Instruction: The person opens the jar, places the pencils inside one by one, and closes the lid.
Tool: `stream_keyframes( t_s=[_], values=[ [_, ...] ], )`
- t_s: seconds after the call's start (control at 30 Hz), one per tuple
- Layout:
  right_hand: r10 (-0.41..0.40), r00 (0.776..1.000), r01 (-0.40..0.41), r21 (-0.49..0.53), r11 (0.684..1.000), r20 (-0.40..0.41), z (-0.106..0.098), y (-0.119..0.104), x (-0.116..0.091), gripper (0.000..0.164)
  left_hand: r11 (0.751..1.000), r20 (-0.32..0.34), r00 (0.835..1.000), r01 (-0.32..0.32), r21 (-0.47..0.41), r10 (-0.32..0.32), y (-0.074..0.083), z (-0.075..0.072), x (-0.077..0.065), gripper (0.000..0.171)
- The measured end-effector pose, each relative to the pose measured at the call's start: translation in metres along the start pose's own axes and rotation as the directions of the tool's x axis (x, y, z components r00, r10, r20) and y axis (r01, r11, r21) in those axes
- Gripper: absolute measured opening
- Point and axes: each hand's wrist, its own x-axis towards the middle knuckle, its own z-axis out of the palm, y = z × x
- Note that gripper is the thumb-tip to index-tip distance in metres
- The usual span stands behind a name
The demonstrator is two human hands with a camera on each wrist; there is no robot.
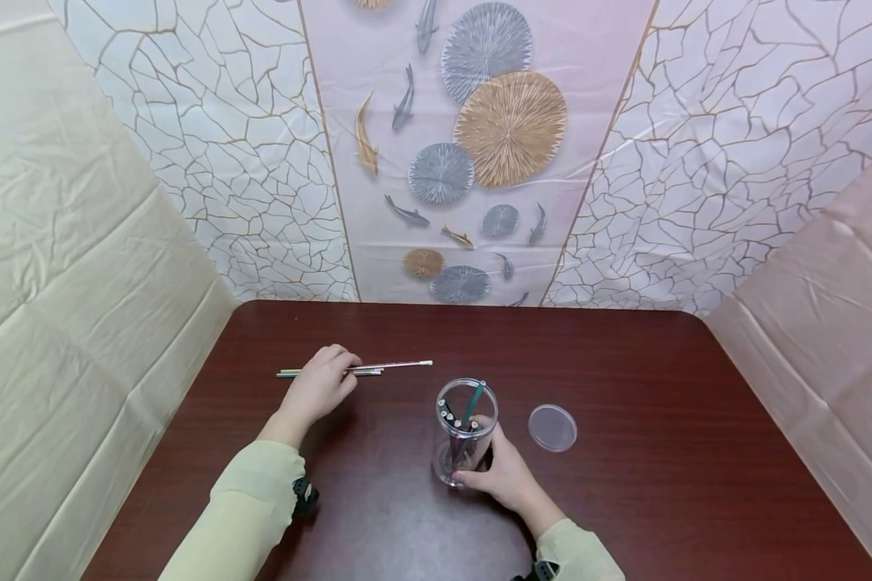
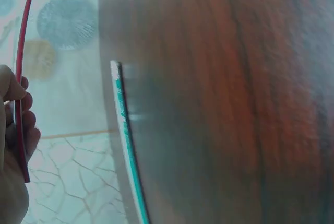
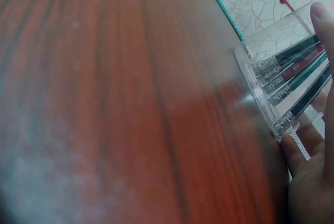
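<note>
My left hand [image 1: 321, 386] pinches a red pencil [image 2: 21, 57] above the table, its tip end pointing right in the head view. Below that hand lies a green pencil [image 2: 125, 119] on the tabletop, seen partly on both sides of the hand in the head view. With fingers and thumb curled round its side, my right hand [image 1: 505, 472] grips a clear jar [image 1: 443, 460]. Inside stand several pencils [image 3: 292, 72], dark, red and green; one green pencil [image 1: 474, 402] leans up to the rim. The jar is upright and has no lid on it.
A round clear lid [image 1: 552, 428] lies flat to the right of the jar. The dark red-brown table [image 1: 625, 363] has a patterned cloth [image 1: 509, 242] hanging behind its far edge and pale cloth [image 1: 80, 323] at its sides.
</note>
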Motion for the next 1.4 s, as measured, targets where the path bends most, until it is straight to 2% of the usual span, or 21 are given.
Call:
stream_keyframes(
  t_s=[0.13,0.23,0.5,0.63,0.73,0.87,1.0,1.17,1.27,1.4],
  values=[
    [-0.004,1.0,0.003,-0.02,1.0,-0.011,0.0,0.001,0.0,0.08,0.99,-0.044,0.999,-0.005,0.139,0.011,0.008,-0.008,0.004,0.022],
    [-0.01,1.0,0.009,-0.022,1.0,-0.015,0.001,0.001,-0.001,0.081,0.981,-0.069,0.997,-0.006,0.196,0.02,0.011,-0.011,0.005,0.026],
    [-0.002,1.0,0.002,-0.008,1.0,-0.006,0.0,0.002,0.0,0.081,0.973,-0.153,0.985,-0.039,0.225,0.075,0.013,-0.013,0.004,0.025],
    [-0.004,1.0,0.004,-0.011,1.0,-0.007,0.001,0.003,0.0,0.08,0.976,-0.19,0.979,-0.034,0.217,0.076,0.013,-0.012,0.003,0.026],
    [-0.006,1.0,0.005,-0.017,1.0,-0.01,0.001,0.003,0.0,0.08,0.986,-0.166,0.985,-0.013,0.167,0.041,0.015,-0.014,0.003,0.027],
    [-0.01,1.0,0.01,-0.03,0.999,-0.018,0.001,0.004,0.0,0.08,0.998,-0.095,0.995,0.034,0.046,-0.03,0.019,-0.017,0.004,0.031],
    [-0.014,1.0,0.013,-0.037,0.999,-0.025,0.0,0.004,0.0,0.08,0.993,-0.07,0.994,0.074,-0.092,-0.081,0.023,-0.022,0.007,0.029],
    [-0.011,1.0,0.011,-0.041,0.999,-0.02,0.0,0.003,0.0,0.08,0.96,-0.122,0.983,0.101,-0.262,-0.137,0.029,-0.027,0.011,0.017],
    [-0.022,1.0,0.021,-0.041,0.999,-0.02,0.001,0.003,-0.001,0.08,0.937,-0.159,0.973,0.108,-0.332,-0.168,0.031,-0.031,0.013,0.015],
    [-0.029,0.999,0.029,-0.028,0.999,-0.017,0.001,0.003,-0.001,0.08,0.894,-0.168,0.958,0.141,-0.426,-0.231,0.034,-0.034,0.014,0.015]
  ],
)
